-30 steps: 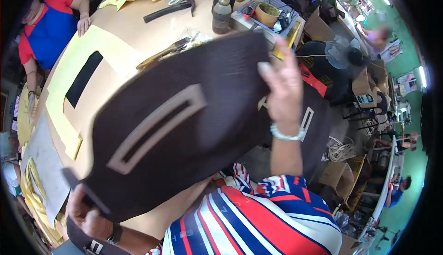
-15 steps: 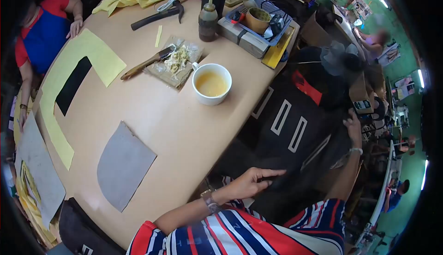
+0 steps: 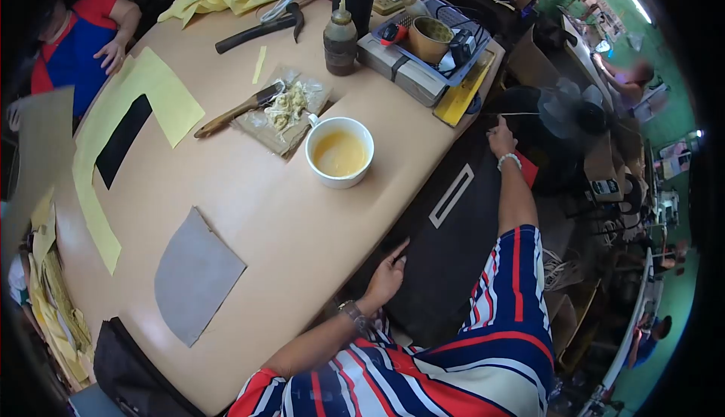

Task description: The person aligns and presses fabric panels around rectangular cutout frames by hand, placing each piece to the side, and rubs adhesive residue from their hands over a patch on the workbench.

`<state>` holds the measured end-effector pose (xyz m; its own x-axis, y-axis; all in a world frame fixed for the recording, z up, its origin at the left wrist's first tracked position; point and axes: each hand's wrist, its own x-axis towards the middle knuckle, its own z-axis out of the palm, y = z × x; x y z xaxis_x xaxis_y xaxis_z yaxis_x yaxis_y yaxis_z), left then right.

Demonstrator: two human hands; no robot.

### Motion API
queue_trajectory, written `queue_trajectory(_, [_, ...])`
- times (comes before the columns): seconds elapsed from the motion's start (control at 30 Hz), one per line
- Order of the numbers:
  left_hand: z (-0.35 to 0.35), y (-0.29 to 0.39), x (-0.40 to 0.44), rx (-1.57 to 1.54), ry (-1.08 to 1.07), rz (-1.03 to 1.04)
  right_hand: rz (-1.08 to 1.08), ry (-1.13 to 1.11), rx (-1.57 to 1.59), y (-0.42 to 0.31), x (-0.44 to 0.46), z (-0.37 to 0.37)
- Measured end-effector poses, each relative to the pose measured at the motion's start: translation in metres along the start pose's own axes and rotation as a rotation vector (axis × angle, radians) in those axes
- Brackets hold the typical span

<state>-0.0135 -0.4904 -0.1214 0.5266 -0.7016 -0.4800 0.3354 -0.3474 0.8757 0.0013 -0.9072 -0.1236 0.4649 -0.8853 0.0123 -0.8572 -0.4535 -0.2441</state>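
Observation:
Black cloth (image 3: 434,270) lies across my lap beside the table edge, with a pale rectangular outline (image 3: 451,196) on its upper face. My left hand (image 3: 385,279) rests on the near part of the cloth, fingers stretched out and somewhat apart. At the far end of the cloth, my right hand (image 3: 501,139) has its fingers closed at the edge, seemingly gripping it; the fingertips are partly hidden. A red patch (image 3: 526,173) shows just behind my right wrist. On the table nearby stands a white cup (image 3: 340,179) holding a yellowish liquid.
A grey curved piece (image 3: 198,277) and a yellow sheet (image 3: 162,88) with a black strip (image 3: 123,141) lie on the table. Beyond the cup are a brush (image 3: 238,111), a hammer (image 3: 260,33), a bottle (image 3: 340,43) and a blue tray (image 3: 461,66). A co-worker (image 3: 83,39) stands opposite.
My right hand has moved up and away to the cloth's far end. My left hand has shifted slightly left. Several rectangular outlines showed before; one shows now. The co-worker has lifted a grey sheet.

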Motion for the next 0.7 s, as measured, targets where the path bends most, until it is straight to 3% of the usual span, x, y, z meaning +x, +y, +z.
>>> queue_trajectory(0.07, [0.008,-0.046,0.021,0.104,0.152,0.339,0.016,-0.025,-0.010,-0.006,0.012,0.009])
queue_trajectory(0.17, [0.002,-0.043,0.027,-0.093,0.083,0.205,0.051,0.014,0.021,-0.006,0.028,0.036])
queue_trajectory(0.27, [-0.003,-0.048,0.037,0.209,0.216,0.227,0.040,0.031,0.173,0.008,0.053,0.076])
queue_trajectory(0.37, [-0.004,-0.070,0.051,0.353,0.370,0.040,-0.006,0.039,0.346,0.025,0.076,0.108])
queue_trajectory(0.43, [-0.006,-0.063,0.046,0.283,0.278,-0.028,0.077,-0.033,0.406,0.005,0.065,0.103])
queue_trajectory(0.53, [-0.012,-0.036,0.026,0.170,0.151,-0.122,0.230,0.058,0.205,-0.028,0.028,0.079])
queue_trajectory(0.57, [-0.017,-0.028,0.022,0.132,0.121,-0.150,0.189,0.216,0.278,-0.023,0.024,0.089])
queue_trajectory(0.6, [-0.014,-0.047,0.021,0.008,0.067,-0.124,0.323,0.245,0.333,-0.025,0.018,0.081])
queue_trajectory(0.7, [-0.007,-0.046,0.017,-0.115,-0.147,-0.213,0.109,0.624,0.505,0.004,-0.001,0.096])
